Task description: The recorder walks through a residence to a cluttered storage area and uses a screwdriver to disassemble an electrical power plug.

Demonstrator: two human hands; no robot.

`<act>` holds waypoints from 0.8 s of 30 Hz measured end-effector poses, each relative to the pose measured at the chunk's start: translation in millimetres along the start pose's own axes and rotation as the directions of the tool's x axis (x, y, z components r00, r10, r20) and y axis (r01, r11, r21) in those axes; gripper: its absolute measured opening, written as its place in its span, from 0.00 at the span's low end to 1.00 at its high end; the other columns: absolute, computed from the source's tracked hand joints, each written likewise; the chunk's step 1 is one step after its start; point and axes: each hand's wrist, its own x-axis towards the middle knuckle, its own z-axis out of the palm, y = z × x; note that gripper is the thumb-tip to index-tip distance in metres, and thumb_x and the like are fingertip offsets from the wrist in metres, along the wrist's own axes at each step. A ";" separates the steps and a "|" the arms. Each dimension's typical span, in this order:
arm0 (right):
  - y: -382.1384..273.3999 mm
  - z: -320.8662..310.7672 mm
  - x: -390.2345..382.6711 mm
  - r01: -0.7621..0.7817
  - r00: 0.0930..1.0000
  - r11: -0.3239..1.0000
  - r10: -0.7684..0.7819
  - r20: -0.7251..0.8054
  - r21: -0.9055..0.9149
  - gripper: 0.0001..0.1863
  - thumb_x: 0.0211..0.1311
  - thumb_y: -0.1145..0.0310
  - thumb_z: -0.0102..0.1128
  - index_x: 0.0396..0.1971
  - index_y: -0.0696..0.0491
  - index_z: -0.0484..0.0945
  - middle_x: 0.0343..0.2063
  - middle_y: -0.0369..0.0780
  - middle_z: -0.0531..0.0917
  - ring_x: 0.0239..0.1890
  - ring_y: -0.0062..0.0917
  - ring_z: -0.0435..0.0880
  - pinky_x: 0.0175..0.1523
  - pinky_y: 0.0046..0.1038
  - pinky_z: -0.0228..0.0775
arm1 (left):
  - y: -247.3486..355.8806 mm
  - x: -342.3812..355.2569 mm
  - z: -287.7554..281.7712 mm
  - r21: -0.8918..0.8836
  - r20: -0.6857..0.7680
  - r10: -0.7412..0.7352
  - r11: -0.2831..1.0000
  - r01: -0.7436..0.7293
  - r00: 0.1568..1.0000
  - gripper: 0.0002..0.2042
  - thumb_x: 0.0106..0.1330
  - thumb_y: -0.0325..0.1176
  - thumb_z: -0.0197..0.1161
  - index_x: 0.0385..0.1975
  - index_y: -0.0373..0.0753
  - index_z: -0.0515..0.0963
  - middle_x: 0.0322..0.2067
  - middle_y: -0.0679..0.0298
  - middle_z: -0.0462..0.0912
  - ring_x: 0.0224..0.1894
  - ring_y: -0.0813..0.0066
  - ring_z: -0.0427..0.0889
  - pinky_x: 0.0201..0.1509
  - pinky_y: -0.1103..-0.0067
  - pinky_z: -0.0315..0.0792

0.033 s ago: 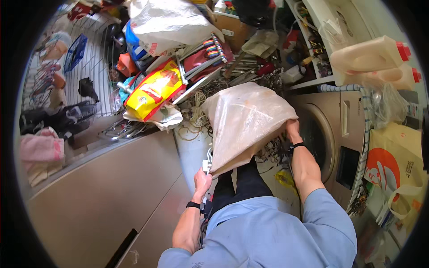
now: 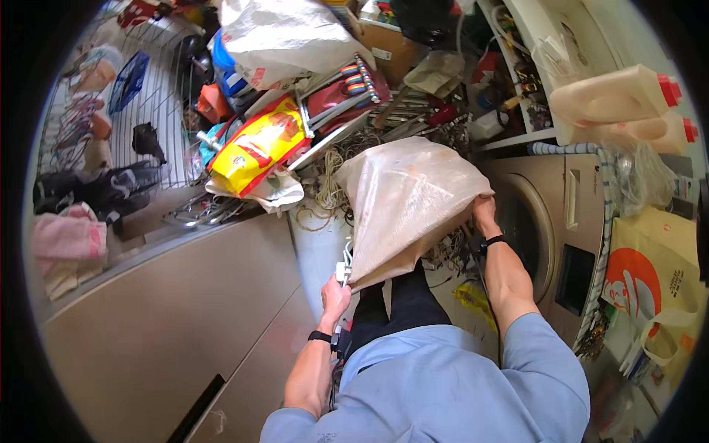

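A large beige plastic sack is stretched between my two hands, in front of my legs. Closed on the sack's near left corner is my left hand. A small white plastic piece with a white cord sticks up at its fingers; whether the hand grips this too, I cannot tell. My right hand grips the sack's right edge, close to the washing machine, its fingers partly hidden by the plastic. The sack's contents, if any, do not show.
Behind the sack lie a coil of rope, a yellow and red bag and a white sack. Pale jugs stand at the right above a yellow bag. Beige panels border the left.
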 end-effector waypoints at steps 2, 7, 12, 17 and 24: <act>-30.7 1.4 -9.6 0.225 0.974 0.958 -0.220 0.046 -0.180 0.14 0.62 0.70 0.56 0.17 0.55 0.83 0.21 0.48 0.84 0.24 0.45 0.85 0.30 0.37 0.77 | 0.0 -3.0 -0.6 -0.012 -0.029 -0.006 1.000 0.005 1.000 0.18 0.55 0.29 0.57 0.47 0.33 0.80 0.39 0.39 0.85 0.48 0.38 0.82 0.54 0.58 0.75; -101.0 2.5 -45.9 0.524 0.818 0.811 -0.393 0.421 -0.261 0.17 0.60 0.62 0.60 0.33 0.64 0.82 0.34 0.59 0.84 0.40 0.54 0.84 0.44 0.47 0.75 | -17.2 17.8 10.9 -0.226 -0.055 -0.052 0.973 0.038 0.997 0.14 0.52 0.34 0.61 0.29 0.27 0.83 0.26 0.42 0.84 0.34 0.44 0.86 0.43 0.59 0.77; -181.8 -46.0 -15.8 0.506 0.757 0.847 -0.526 0.388 0.162 0.13 0.62 0.68 0.57 0.37 0.62 0.84 0.29 0.38 0.86 0.32 0.20 0.77 0.40 0.30 0.72 | 60.1 23.2 -37.0 -0.479 0.014 -0.049 0.876 0.050 0.999 0.12 0.53 0.36 0.64 0.20 0.32 0.85 0.17 0.55 0.83 0.21 0.67 0.83 0.30 0.69 0.76; -380.7 -78.4 -132.8 0.560 0.610 0.759 -0.648 0.455 0.332 0.13 0.67 0.65 0.60 0.36 0.62 0.83 0.25 0.31 0.80 0.28 0.15 0.73 0.33 0.24 0.65 | 32.0 -53.9 -130.6 -0.731 -0.184 0.010 0.667 -0.144 0.983 0.06 0.56 0.25 0.65 0.33 0.33 0.84 0.24 0.65 0.83 0.23 0.76 0.80 0.27 0.75 0.74; -482.8 -106.9 -194.9 0.530 0.581 0.702 -0.709 0.400 0.475 0.16 0.70 0.60 0.59 0.39 0.59 0.85 0.25 0.32 0.80 0.27 0.15 0.74 0.33 0.24 0.66 | -75.8 -219.9 -195.3 -0.761 -0.265 0.090 0.592 -0.266 0.960 0.07 0.56 0.29 0.69 0.33 0.35 0.83 0.20 0.69 0.81 0.19 0.84 0.74 0.22 0.82 0.65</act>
